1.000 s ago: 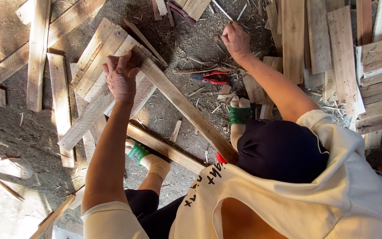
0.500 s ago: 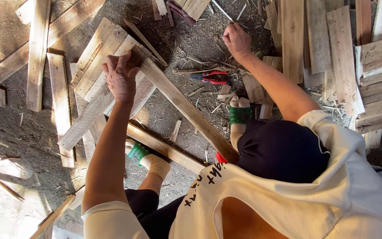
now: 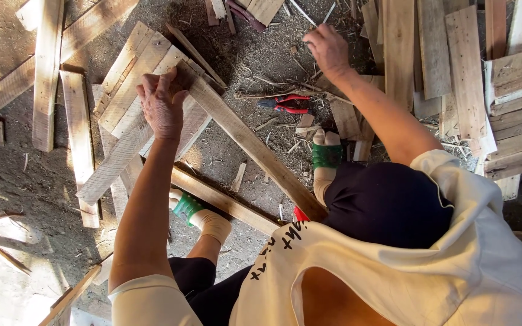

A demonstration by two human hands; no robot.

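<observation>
My left hand [image 3: 161, 105] lies on a stack of pale wooden slats [image 3: 129, 78], its fingers curled over the upper end of a long plank [image 3: 255, 148]. That plank runs diagonally down toward my right knee. My right hand [image 3: 327, 51] reaches out to the dirt ground at the top, fingers bent down among straw and wood chips. Whether it holds anything is hidden. Red-handled pliers [image 3: 288, 104] lie on the ground between my two arms, below the right hand.
Loose boards lie scattered at the left [image 3: 80, 139] and stacked at the right [image 3: 466, 66]. A second plank [image 3: 225, 202] lies across under my legs. My feet in green-strapped sandals [image 3: 326, 154] rest on the dirt.
</observation>
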